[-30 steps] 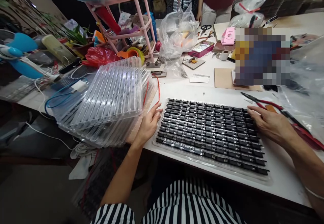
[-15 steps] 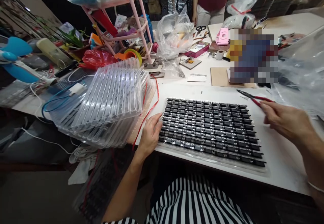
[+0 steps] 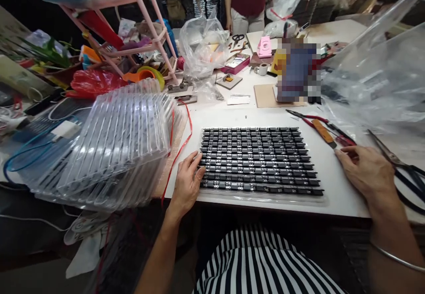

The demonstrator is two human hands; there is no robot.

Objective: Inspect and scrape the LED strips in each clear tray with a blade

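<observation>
A clear plastic tray [image 3: 259, 199] lies flat on the white table, filled with rows of small black electronic parts [image 3: 255, 159]. My left hand [image 3: 186, 181] rests at its left edge, fingers apart and their tips touching the rim. To the right of the tray, my right hand [image 3: 367, 170] is closed, its fingertips on the dark end of a slim orange-wrapped tool [image 3: 321, 131]; the tool's exact kind is unclear. Red-handled pliers [image 3: 308, 117] lie just behind that tool. Black-handled scissors [image 3: 396, 163] are beside my right hand, partly hidden by it.
Stacked clear trays [image 3: 122, 130] fill the left side, with a red ribbon [image 3: 179, 152] alongside. Behind stand a pink rack [image 3: 133, 48] and a plastic bag [image 3: 202, 46]. Large clear plastic [image 3: 375, 81] covers the right. Another person [image 3: 247, 1] stands across the table.
My right hand has let go of the pliers, which now lie on the table, and has come onto the orange-wrapped tool. The view has turned right. My left hand stays at the tray edge.
</observation>
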